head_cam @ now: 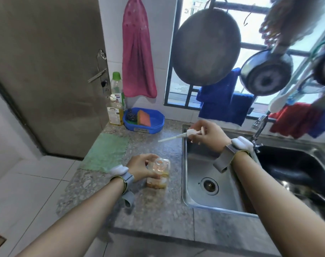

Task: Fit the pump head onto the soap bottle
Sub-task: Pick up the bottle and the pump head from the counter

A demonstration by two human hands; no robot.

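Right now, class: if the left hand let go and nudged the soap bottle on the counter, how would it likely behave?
The soap bottle looks mostly empty, liquid only near its base, so it is probably light and slides easily. Its clear plastic walls likely flex rather than crack. With the neck open, tipping might spill a little. The left hand steadies it.

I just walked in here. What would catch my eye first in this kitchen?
Probably the two hands over the stone counter: the left hand steadies an open soap bottle, while the right hand holds the pump head, its long tube pointing left. Above, a big round pan hangs at the window, and a pink towel hangs on the wall.
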